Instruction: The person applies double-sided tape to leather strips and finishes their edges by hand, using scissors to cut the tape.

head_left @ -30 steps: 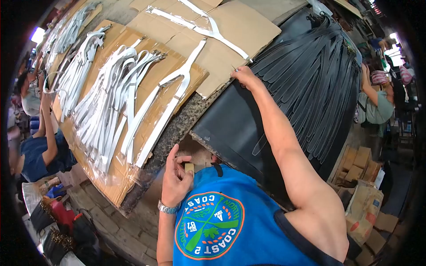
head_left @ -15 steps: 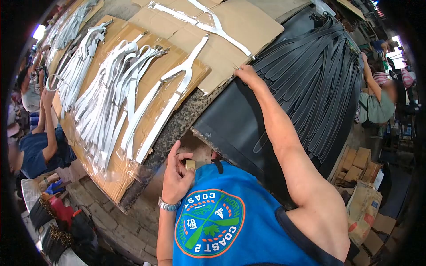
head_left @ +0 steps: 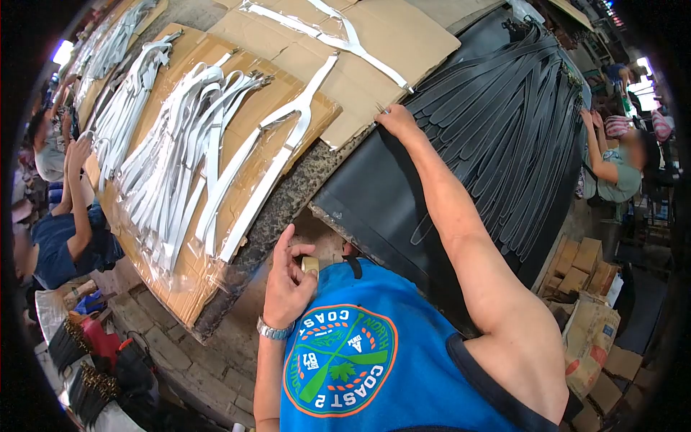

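My left hand [head_left: 289, 288], with a metal watch at the wrist, is curled round a small yellowish roll [head_left: 309, 265] in front of my blue top. My right hand [head_left: 397, 121] reaches forward, its fingers closed on a small, thin metal item [head_left: 381, 108] at the edge of the black sheet [head_left: 360, 191]. White Y-shaped suspenders [head_left: 295, 119] lie on cardboard [head_left: 186, 291] to the left. Another white pair [head_left: 353, 47] lies on the cardboard beyond my right hand. Many black straps [head_left: 497, 122] fan out to the right of that hand.
Bundles of white straps [head_left: 169, 158], partly under clear plastic, cover the left board. One person [head_left: 65, 241] stands at the left, another [head_left: 615, 169] at the right near the black straps. Cardboard boxes [head_left: 576, 266] sit on the floor at lower right.
My right hand has shifted slightly left with the metal item. My left hand has barely moved. The person at the right now has both hands raised near the black straps.
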Motion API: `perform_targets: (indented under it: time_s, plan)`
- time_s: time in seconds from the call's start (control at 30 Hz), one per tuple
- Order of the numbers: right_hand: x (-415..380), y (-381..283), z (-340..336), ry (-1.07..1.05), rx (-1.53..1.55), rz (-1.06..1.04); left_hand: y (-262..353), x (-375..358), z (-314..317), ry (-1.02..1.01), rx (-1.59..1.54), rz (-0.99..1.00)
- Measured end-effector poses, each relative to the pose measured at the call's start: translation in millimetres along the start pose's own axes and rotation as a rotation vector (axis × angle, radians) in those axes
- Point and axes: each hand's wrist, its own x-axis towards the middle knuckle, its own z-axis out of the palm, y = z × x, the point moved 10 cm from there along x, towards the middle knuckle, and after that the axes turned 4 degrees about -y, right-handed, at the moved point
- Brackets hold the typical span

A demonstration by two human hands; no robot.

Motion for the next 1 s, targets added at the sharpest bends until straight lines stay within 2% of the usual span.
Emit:
perform_targets:
  time_s: [0.1,0.27,0.43,0.47,0.57,0.63,0.73,0.83,1.0]
  plan:
    - [-6,0,-6,0.073,0.005,-0.016,0,0,0,0.020,-0.060,-0.003]
    - [-7,28,3,0.111,0.015,0.006,5,1,-8,0.074,0.055,0.076]
    - [-72,38,-2,0.041,0.131,-0.049,14,-1,-11,0.110,-0.060,0.030]
    - [-93,29,3,0.024,0.153,-0.063,15,0,-11,0.094,-0.079,0.059]
    - [-178,-32,24,-0.214,0.283,-0.105,18,-2,-8,0.048,-0.104,0.093]
    - [-227,-71,43,-0.321,0.332,-0.345,18,-1,-4,0.007,-0.094,0.103]
    - [-284,-117,61,-0.481,0.483,-0.305,17,1,0,0.011,-0.064,0.168]
    - [-300,-139,74,-0.527,0.481,-0.434,24,0,3,0.035,0.050,0.213]
    - [-306,-158,73,-0.601,0.375,-0.493,29,-1,6,0.022,0.193,0.225]
